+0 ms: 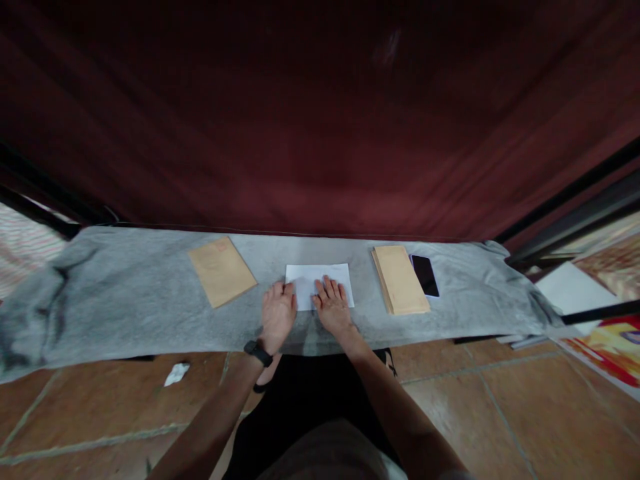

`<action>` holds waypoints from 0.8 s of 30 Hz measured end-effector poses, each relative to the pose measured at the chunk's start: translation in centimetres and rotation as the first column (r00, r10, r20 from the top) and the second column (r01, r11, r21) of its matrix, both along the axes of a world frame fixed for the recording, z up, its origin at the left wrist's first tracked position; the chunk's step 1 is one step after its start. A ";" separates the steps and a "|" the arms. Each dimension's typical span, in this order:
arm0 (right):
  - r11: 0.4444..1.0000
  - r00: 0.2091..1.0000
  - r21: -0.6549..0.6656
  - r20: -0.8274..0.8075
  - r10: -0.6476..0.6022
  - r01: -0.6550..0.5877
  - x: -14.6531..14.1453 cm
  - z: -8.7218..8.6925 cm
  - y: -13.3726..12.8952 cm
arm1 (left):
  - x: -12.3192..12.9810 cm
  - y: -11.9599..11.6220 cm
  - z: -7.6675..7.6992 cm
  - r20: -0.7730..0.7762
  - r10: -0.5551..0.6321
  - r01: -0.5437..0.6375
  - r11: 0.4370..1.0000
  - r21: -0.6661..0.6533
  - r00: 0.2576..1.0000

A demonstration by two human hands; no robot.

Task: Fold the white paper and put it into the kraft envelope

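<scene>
A folded white paper (306, 275) lies flat on the grey cloth in front of me. My right hand (333, 308) rests on its right half, open, with the fingers spread and pressed flat. At the paper's left edge is my left hand (278, 312), its fingers bent and closed at that edge; their tips are partly hidden. A black watch (259, 352) is on my left wrist. To the left lies a brown paper envelope (223, 272), turned at an angle. On the right sits a small stack of brown envelopes (401, 280).
A phone (425, 275) with a dark screen lies beside the envelope stack. The grey cloth (135, 293) covers a long narrow surface. Behind it hangs a dark red curtain (320, 147). A crumpled white tissue (177, 374) is on the tiled floor (450, 400).
</scene>
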State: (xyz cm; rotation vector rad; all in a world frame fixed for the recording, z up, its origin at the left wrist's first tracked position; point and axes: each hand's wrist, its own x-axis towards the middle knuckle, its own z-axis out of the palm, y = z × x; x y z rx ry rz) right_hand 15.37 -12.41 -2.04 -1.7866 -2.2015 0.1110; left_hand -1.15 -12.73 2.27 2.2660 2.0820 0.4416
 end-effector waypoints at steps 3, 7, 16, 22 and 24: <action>1.000 1.000 -0.025 0.020 0.013 -0.013 0.1 0.0 0.0 | 2.5 0.6 -1.0 0.056 -0.167 0.164 0.985 0.055 0.984; 0.998 0.998 -0.057 0.045 0.033 -0.030 0.4 0.2 0.1 | 4.8 1.4 -2.5 0.054 -0.212 0.213 0.977 -0.015 0.976; 0.995 0.995 0.017 0.019 -0.101 0.101 3.1 -0.3 1.4 | 3.1 1.6 -3.2 -0.022 -0.126 0.124 0.988 -0.091 0.992; 0.976 0.977 0.038 -0.013 -0.215 0.215 3.3 0.5 3.5 | 3.4 1.5 -3.0 -0.058 -0.114 0.109 0.990 -0.085 0.992; 0.992 0.991 0.023 -0.040 -0.126 0.127 2.2 0.7 4.1 | 3.4 1.5 -2.9 -0.068 -0.117 0.111 0.990 -0.089 0.991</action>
